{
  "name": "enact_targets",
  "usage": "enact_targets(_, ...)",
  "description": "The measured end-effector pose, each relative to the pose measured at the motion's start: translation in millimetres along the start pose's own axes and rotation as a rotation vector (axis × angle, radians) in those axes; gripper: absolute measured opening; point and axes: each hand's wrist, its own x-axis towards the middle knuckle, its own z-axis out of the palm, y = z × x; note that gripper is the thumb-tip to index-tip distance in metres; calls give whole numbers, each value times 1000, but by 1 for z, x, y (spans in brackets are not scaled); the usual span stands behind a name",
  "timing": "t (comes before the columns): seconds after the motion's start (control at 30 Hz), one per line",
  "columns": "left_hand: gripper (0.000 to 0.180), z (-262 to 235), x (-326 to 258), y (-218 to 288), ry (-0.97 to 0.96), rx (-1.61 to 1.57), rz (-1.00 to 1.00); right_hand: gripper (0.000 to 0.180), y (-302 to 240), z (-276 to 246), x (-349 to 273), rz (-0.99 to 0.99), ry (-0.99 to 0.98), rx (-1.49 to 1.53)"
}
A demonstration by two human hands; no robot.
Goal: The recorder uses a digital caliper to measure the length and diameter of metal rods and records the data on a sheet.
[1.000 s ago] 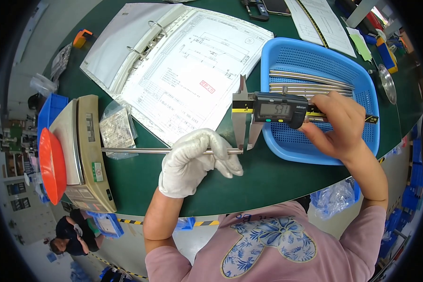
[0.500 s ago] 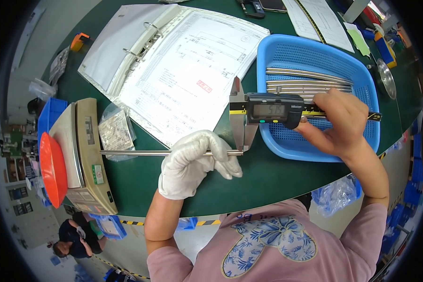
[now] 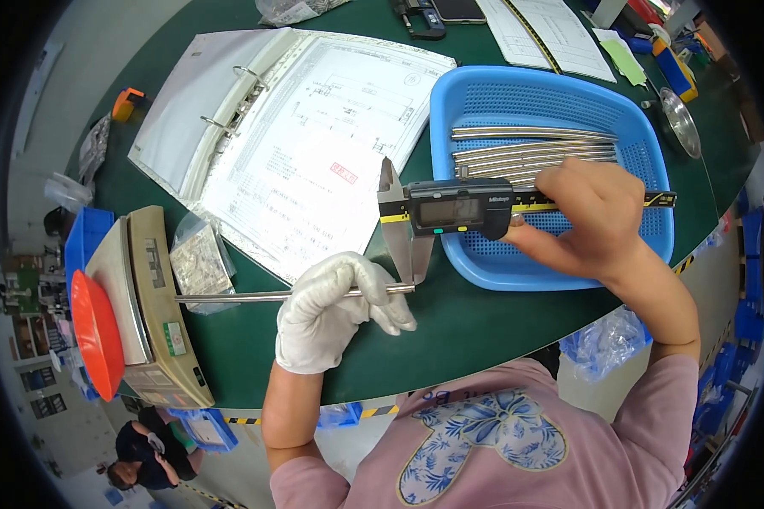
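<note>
My left hand (image 3: 327,310), in a white glove, is closed around a thin metal rod (image 3: 233,298) that lies level, pointing left toward the scale. The rod's right end meets the jaw tips of a digital caliper (image 3: 450,209). Bare and closed, my right hand (image 3: 590,216) grips the caliper's beam from the right, its thumb beside the slider. Behind the caliper and partly under my right hand, several similar metal rods (image 3: 535,136) lie in a blue plastic basket (image 3: 560,280).
An open ring binder (image 3: 314,127) with a drawing lies beyond my left hand. At left stand a scale (image 3: 157,280) with an orange pan (image 3: 96,335) and a plastic bag (image 3: 202,259). A steel bowl (image 3: 681,123) sits far right. Another person (image 3: 153,450) is at lower left.
The whole view has shifted, so the basket, binder and caliper appear further left. Both hands keep their grips, and the caliper jaws stay at the rod's end.
</note>
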Motion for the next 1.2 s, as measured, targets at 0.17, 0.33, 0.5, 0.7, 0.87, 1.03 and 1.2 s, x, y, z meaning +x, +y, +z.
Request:
enact_targets(0.17,38,0,0,-1,-12,-21,29,35,0,-1,0,0,-48,-3)
enact_targets(0.33,34,-2,0,-2,97,103,-20,27,-2,-2,2,176,-126,232)
enact_targets(0.5,34,6,-3,10,254,600,-231,20,11,-3,0,338,-27,260)
enact_targets(0.7,25,4,-12,18,295,611,-96,19,11,-4,2,380,-71,250)
enact_targets(0.87,30,0,-17,30,277,610,-71,19,10,-3,2,354,-40,255)
enact_targets(1.03,42,-9,-27,39,254,465,92,19,9,-4,3,413,-65,250)
enact_targets(1.2,40,-10,-39,53,296,428,71,20,10,-1,1,424,-57,241)
